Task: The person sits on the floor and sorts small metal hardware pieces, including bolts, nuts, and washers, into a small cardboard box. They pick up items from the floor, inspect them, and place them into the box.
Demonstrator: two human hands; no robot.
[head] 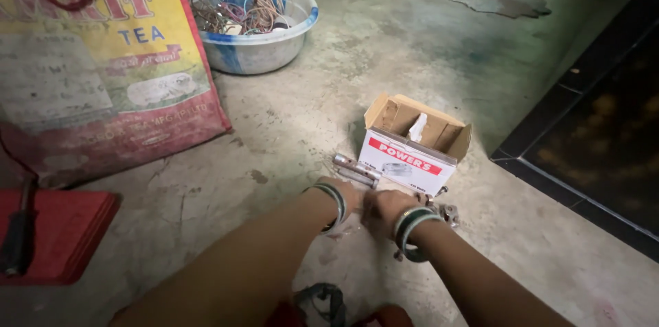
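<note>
My left hand (345, 193) and my right hand (384, 209) are close together on the concrete floor, fingers curled down over small metal parts. Both wrists wear bangles. A shiny metal tube fitting (355, 167) lies just beyond my left hand. Another metal fitting (447, 213) sits on the floor right of my right wrist. Behind them stands an open white and red cardboard box (410, 155) with a white piece sticking up inside. What the fingers grip is hidden under the hands.
A large yellow and red woven sack (96, 59) stands at the left. A pale plastic basin (254, 45) full of tangled wires sits behind it. A red flat object (62, 231) lies at the lower left. A dark raised threshold (583, 162) runs along the right.
</note>
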